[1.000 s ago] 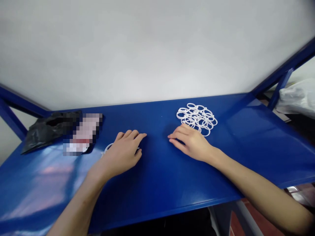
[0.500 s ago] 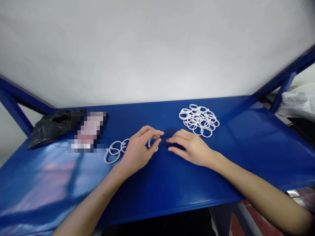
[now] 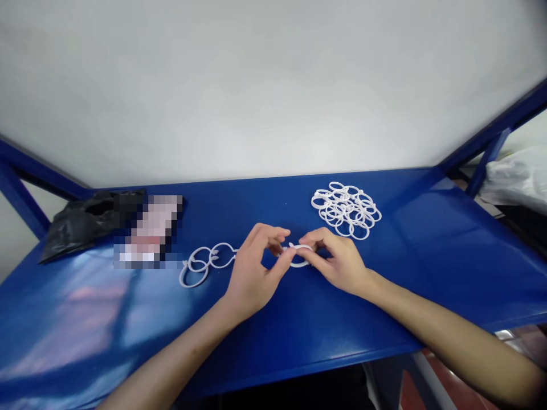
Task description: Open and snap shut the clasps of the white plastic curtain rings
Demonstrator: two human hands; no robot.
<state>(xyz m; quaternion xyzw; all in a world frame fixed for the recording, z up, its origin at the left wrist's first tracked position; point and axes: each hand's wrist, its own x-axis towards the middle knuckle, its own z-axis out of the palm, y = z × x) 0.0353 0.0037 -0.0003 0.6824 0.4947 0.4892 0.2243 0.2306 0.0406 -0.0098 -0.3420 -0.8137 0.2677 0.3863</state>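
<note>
Between my two hands is a white plastic ring (image 3: 300, 264) with a small clasp, close above the blue table (image 3: 333, 319). The thumb and fingers of my left hand (image 3: 260, 270) pinch its left side near the clasp. My right hand (image 3: 339, 259) grips the same ring on its right side, fingertips closed. Left of my left hand, several white rings (image 3: 194, 275) lie on the table, touching or overlapping. One of these, an open ring (image 3: 222, 255), has its gap toward my left hand, which partly hides what lies there.
A heap of white rings (image 3: 346, 208) lies at the back right of the table. At the left are a black plastic bag (image 3: 70, 228) and a blurred-out flat object (image 3: 154, 225). A pale wall (image 3: 273, 91) rises behind; blue frame bars (image 3: 491, 151) stand at the sides.
My left hand has moved slightly right, uncovering the open ring. The white ring has come right too, and my right hand has closed on it.
</note>
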